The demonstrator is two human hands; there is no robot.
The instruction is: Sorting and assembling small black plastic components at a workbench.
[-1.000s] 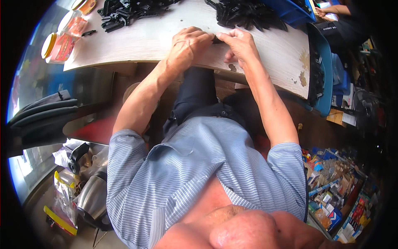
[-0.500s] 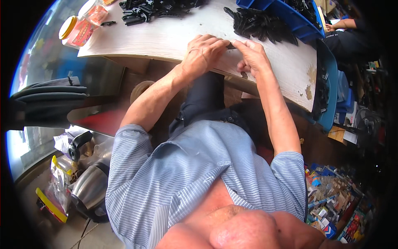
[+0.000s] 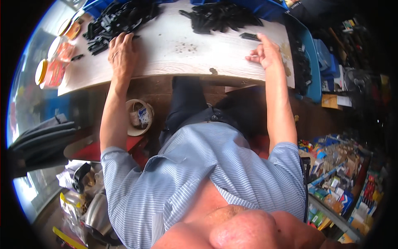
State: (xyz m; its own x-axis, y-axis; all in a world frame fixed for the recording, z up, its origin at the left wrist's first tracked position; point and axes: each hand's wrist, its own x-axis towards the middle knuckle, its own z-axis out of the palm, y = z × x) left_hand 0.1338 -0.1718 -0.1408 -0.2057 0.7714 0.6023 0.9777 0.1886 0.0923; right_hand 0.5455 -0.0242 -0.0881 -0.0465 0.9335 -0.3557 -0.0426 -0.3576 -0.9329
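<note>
The pale, wood-grained table [image 3: 166, 62] has worn brown patches near its edge. The left hand [image 3: 122, 54], fingers slightly spread, reaches a jagged heap of slim black parts [image 3: 120, 18]; the right hand's [image 3: 267, 54] fingertip meets a flat oblong black piece [image 3: 249, 36]. I cannot tell whether either pinches.

Whether the left fingers [image 3: 120, 40] touch the black pile [image 3: 120, 18] is unclear; top edge crops left blue bin [image 3: 93, 6].

Head-worn fisheye looks steeply down: striped shirt [image 3: 195, 162] close; left hand [image 3: 122, 56], right hand [image 3: 268, 52], tabletop [image 3: 166, 62] farther off.
</note>
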